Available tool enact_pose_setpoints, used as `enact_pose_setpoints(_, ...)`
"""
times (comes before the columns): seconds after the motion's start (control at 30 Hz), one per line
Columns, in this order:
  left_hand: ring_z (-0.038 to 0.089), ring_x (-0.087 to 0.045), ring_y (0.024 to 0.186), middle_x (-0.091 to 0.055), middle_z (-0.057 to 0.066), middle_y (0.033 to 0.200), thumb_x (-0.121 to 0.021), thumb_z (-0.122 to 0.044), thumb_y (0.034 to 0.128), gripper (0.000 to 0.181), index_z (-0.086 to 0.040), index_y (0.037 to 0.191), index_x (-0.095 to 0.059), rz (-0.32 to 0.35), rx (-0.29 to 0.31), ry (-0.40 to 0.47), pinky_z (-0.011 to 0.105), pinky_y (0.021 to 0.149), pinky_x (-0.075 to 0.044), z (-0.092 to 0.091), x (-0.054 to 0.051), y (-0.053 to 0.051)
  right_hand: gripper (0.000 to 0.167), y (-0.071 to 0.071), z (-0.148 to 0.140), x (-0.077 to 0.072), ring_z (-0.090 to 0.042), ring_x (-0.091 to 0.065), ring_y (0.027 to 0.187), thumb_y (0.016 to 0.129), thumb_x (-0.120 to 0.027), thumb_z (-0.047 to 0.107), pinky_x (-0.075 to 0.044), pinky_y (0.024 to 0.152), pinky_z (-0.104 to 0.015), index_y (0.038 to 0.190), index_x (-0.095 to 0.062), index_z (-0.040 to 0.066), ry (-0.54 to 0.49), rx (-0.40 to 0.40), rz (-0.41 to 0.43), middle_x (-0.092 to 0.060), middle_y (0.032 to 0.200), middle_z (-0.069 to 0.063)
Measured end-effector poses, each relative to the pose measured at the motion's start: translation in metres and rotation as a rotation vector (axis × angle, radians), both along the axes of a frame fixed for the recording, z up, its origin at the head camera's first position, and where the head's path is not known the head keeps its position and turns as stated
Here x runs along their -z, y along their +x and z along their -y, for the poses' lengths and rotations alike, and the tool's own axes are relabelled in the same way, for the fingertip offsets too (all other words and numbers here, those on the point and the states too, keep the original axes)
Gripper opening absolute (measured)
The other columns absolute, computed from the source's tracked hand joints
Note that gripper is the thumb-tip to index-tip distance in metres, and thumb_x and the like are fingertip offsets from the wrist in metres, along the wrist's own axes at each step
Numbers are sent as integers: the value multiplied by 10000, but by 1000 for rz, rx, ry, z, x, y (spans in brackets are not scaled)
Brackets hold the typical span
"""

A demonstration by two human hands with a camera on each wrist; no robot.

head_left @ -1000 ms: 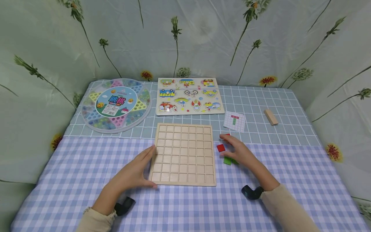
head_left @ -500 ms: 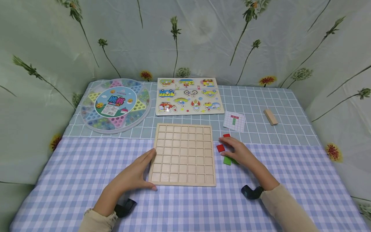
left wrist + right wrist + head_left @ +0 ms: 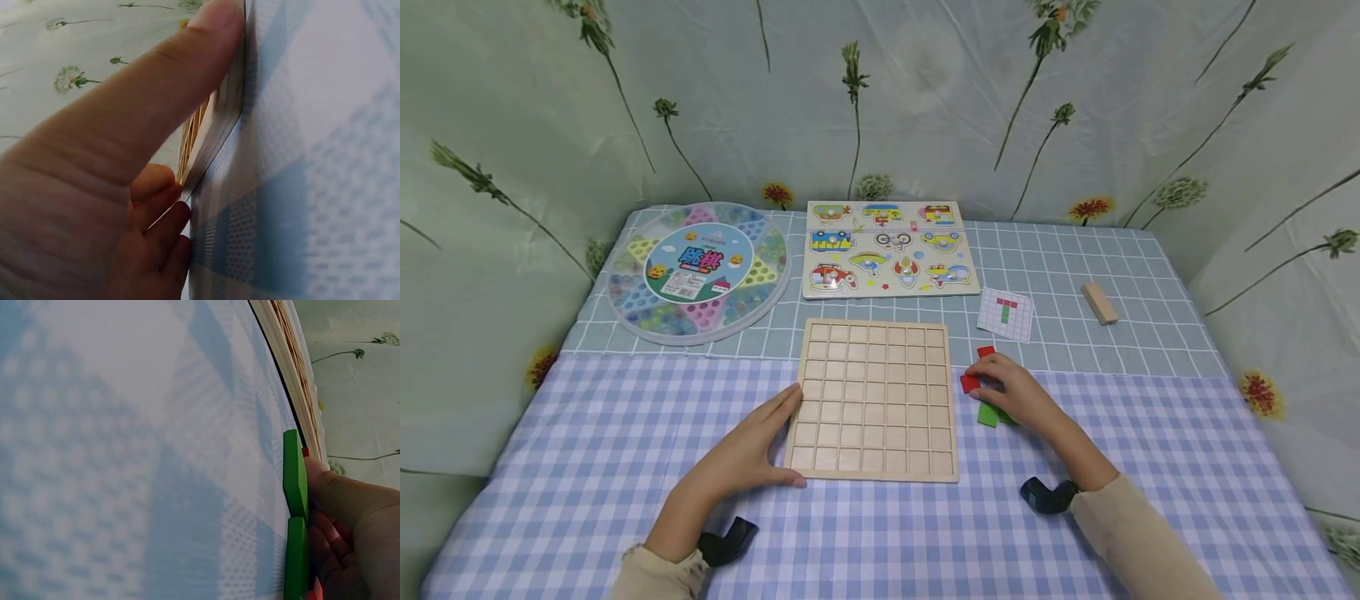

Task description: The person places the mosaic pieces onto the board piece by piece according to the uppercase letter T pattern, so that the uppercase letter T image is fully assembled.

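beige sleeve [image 3: 657, 577] first, and from it your left hand [image 3: 741, 454] spans the corner of the wooden grid board [image 3: 872, 400], fingers loosely extended at its left edge, thumb by the near corner, clasping nothing. the board lies flat and looks about square, so it offers no clear long axis; its sides run away from you. just past its right edge, apart from it, is the red tile [image 3: 967, 384], which your right hand [image 3: 1018, 396] appears to pinch between thumb and fingers. that tile seems square too (no long axis to speak of), its edges turned slightly from the board's, as far as your fingers let it show. another red tile [image 3: 987, 352] lies farther off, and green tiles [image 3: 988, 415] lie close under your right hand. a low palm could drag those green ones; too shallow a pinch might let the red one slip; a left-hand shove would slide the board.
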State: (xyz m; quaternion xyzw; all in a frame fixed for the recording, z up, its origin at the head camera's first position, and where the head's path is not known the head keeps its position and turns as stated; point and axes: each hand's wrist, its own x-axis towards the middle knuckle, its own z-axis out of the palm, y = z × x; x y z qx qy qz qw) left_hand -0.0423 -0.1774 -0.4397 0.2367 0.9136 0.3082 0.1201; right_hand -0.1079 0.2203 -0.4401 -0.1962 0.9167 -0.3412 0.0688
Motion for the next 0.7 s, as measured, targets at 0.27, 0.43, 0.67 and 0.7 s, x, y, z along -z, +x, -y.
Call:
enact_pose_setpoints(0.27,279,-188,1315,-143,73,1483,-751,-562,577,1146,-23,1425,-201,-2,-7,23,448,1008,-255,0,3,1,337,2,3,-7,-235,-530,949,769,-708,100,-454,823,-414,1089,-622,42,-45,22,-50,-565,1094,-117)
enact_pose_setpoints(0.43,306,-205,1306,-156,92,1478,-740,-575,574,1148,-8,1420,-210,-31,-12,26,473,994,-268,-1,4,3,351,3,9,-19,-215,-540,933,749,-723,79,-486,772,-388,1085,-626,51,-112,16,-162,-583,1062,-81)
enact_pose_setpoints(0.67,328,-230,1292,-176,108,1471,-717,-605,577,1151,2,1416,-215,-73,-20,15,482,982,-280,-4,6,5,334,-1,37,-44,-186,-524,912,751,-724,93,-481,713,-366,1073,-640,67,-245,-1,-307,-590,1028,-27)
enact_pose_setpoints(0.7,330,-232,1291,-178,109,1470,-714,-608,576,1151,3,1416,-217,-77,-21,17,483,982,-281,-4,7,5,335,-2,42,-47,-179,-526,921,744,-727,81,-481,733,-345,1067,-643,56,-273,-8,-325,-595,1021,-31)
